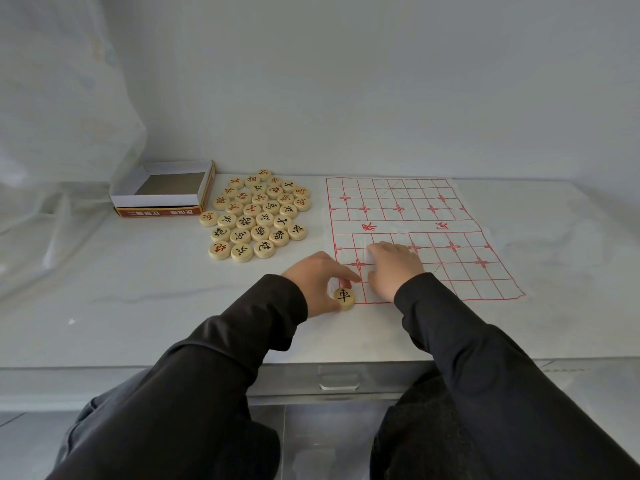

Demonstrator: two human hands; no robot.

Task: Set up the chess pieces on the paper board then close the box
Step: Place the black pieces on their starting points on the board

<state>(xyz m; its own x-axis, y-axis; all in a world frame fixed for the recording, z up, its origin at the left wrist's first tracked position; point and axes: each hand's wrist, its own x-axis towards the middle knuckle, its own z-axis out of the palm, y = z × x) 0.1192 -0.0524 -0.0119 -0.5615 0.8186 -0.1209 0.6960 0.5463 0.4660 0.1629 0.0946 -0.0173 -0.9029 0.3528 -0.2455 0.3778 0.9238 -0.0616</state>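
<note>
Tabletop (138, 306): paper board (398, 209) at right, open box (156, 201) far left, piece pile (258, 216) between them. My right hand (393, 268) lies flat, pinning the paper. My left hand (311, 282) pinches the black chariot piece (344, 297) at the board's near-left corner. The pile lies forward-left, nearer my left.

Left hand (313, 278) in a pinch, right hand (394, 268) flat.

Before me on the table (138, 306): box (157, 201) far left, pieces (258, 216) beside it, board (415, 216) right, one piece (343, 297) at its near-left corner.
</note>
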